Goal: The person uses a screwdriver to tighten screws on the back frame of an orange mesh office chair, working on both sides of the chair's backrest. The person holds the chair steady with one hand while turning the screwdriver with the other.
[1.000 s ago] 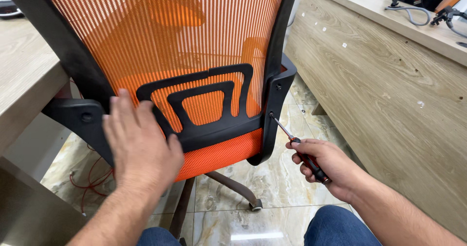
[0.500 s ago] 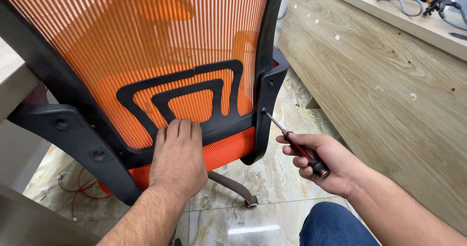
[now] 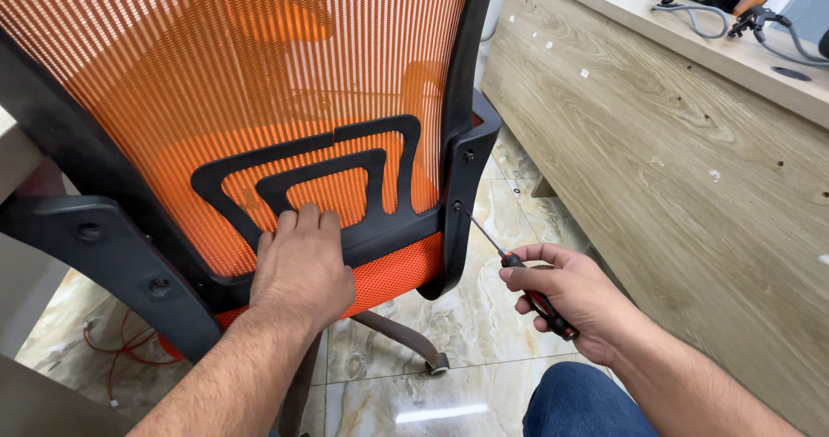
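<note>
An office chair (image 3: 259,83) with an orange mesh back and black plastic frame fills the left and middle of the view, seen from behind. My left hand (image 3: 300,269) presses flat against the lower back frame, fingers on the black lumbar bracket (image 3: 363,165). My right hand (image 3: 566,294) grips a screwdriver (image 3: 518,273) with a red and black handle. Its thin shaft points up-left, and the tip sits at a screw (image 3: 458,205) on the chair's right black armrest bracket (image 3: 466,195).
A light wooden desk panel (image 3: 656,169) stands close on the right, with cables on its top. The left armrest bracket (image 3: 95,247) juts out at lower left. A chair caster (image 3: 438,366) rests on the glossy marble floor, red wires (image 3: 112,351) lie at lower left.
My left hand slid right from the left bracket onto the lower back frame. The screwdriver tip has stayed at the right bracket while the view moved closer.
</note>
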